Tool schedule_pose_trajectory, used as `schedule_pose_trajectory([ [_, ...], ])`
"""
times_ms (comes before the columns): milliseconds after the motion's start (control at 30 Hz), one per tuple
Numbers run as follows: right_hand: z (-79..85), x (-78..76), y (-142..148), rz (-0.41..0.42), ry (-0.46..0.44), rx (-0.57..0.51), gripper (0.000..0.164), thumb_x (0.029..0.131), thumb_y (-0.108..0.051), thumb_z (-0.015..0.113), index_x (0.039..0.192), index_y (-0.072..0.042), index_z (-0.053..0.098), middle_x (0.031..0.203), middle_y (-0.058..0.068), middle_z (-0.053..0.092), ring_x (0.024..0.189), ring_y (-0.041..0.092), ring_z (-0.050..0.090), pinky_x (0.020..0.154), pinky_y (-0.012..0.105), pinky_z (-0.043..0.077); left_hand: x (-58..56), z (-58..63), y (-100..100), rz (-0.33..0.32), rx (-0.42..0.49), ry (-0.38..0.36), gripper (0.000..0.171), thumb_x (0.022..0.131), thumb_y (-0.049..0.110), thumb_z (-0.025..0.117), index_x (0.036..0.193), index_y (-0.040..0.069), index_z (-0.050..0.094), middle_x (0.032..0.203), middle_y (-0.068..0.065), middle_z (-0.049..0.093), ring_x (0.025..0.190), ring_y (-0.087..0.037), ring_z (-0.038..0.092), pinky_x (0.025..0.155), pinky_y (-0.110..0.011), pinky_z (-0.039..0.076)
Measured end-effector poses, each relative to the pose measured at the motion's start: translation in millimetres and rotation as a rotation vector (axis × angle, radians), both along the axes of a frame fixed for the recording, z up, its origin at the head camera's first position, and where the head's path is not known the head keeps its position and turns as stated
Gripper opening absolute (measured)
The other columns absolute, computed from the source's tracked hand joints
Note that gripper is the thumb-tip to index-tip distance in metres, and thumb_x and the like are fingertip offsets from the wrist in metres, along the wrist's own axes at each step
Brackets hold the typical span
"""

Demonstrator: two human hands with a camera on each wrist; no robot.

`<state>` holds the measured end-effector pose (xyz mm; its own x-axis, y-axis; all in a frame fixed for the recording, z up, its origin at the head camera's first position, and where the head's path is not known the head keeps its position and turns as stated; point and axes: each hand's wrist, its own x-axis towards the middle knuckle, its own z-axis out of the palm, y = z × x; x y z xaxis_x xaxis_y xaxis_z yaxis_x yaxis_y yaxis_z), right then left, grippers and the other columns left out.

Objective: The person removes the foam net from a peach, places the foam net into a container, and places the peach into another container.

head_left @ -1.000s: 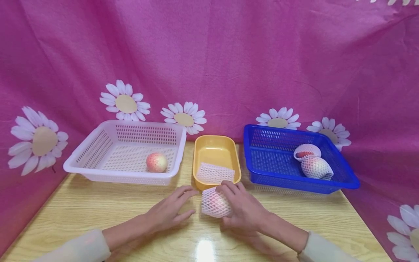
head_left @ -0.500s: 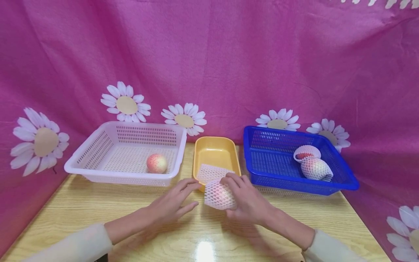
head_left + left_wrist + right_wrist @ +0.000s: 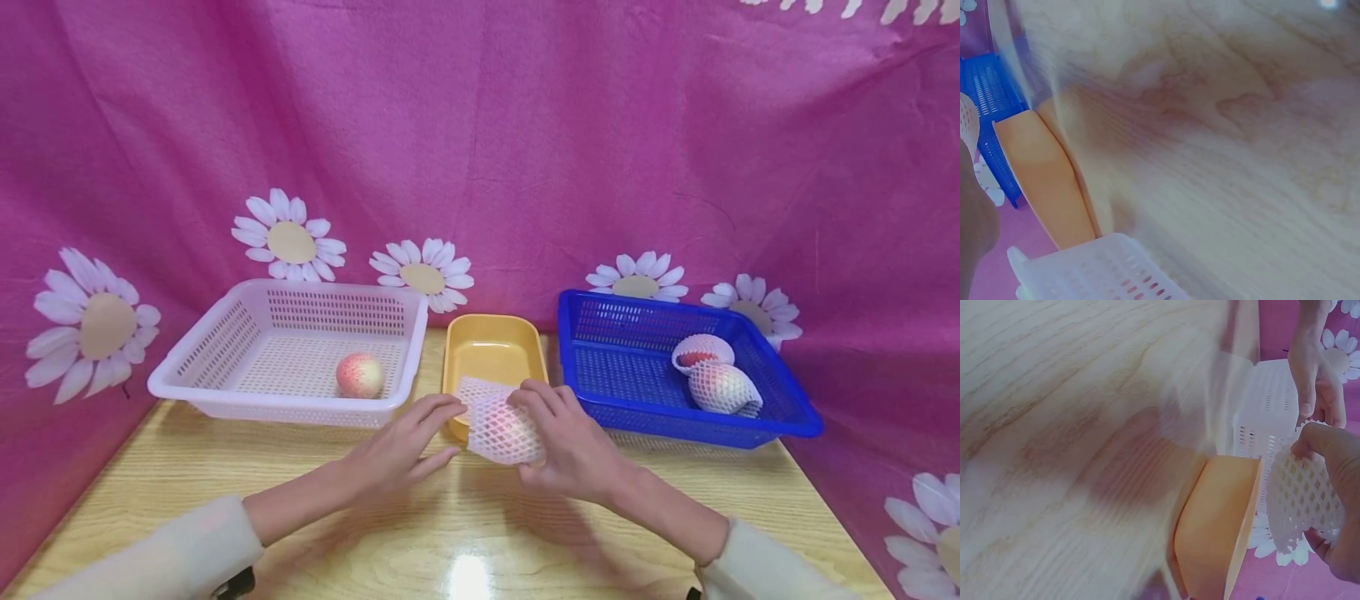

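Note:
My right hand grips a red-and-cream peach inside a white foam net sleeve. The wrapped fruit is held above the table, by the near end of the yellow tray. In the right wrist view the fingers and thumb curl round the foam net sleeve, whose mesh covers the fruit. My left hand reaches in from the other side with fingers extended, its fingertips close to the sleeve's free edge. Behind the peach, another flattened foam net lies in the tray, partly hidden.
At left stands a white basket with one bare peach. To the right, a blue basket holds two fruits in foam nets. A pink flowered cloth hangs behind the wooden table.
My right hand has lifted the wrapped peach up and forward, toward the yellow tray. The left hand has moved forward alongside it, fingers still extended.

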<state>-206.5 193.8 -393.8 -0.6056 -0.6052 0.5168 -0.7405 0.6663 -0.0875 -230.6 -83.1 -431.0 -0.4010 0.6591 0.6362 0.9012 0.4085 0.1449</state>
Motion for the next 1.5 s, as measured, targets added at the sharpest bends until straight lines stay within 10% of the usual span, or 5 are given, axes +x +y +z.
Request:
schedule_pose_trajectory([
  [533,7.7,0.9,-2.7,0.008,0.002,-0.011,0.077,0.059,-0.026,0.087,0.125,-0.011,0.051,0.125,0.007,0.053,0.100,0.025,0.050,0.076,0.036,0.055,-7.3,12.9,11.2,-0.087,0.078,0.205,0.028,0.093,0.007,0.069,0.118,-0.002,0.064,0.117,-0.013,0.062,0.106,-0.024,0.062,0.095,-0.030,0.052],
  [1500,2.3,8.2,-10.5,0.022,-0.044,-0.025,0.079,0.059,-0.024,0.088,0.127,-0.013,0.049,0.129,0.006,0.052,0.103,0.025,0.049,0.079,0.037,0.054,6.4,12.9,21.9,-0.019,0.000,0.016,0.060,0.072,0.013,0.082,0.123,0.000,0.054,0.124,-0.014,0.055,0.108,-0.026,0.062,0.083,-0.024,0.056],
])
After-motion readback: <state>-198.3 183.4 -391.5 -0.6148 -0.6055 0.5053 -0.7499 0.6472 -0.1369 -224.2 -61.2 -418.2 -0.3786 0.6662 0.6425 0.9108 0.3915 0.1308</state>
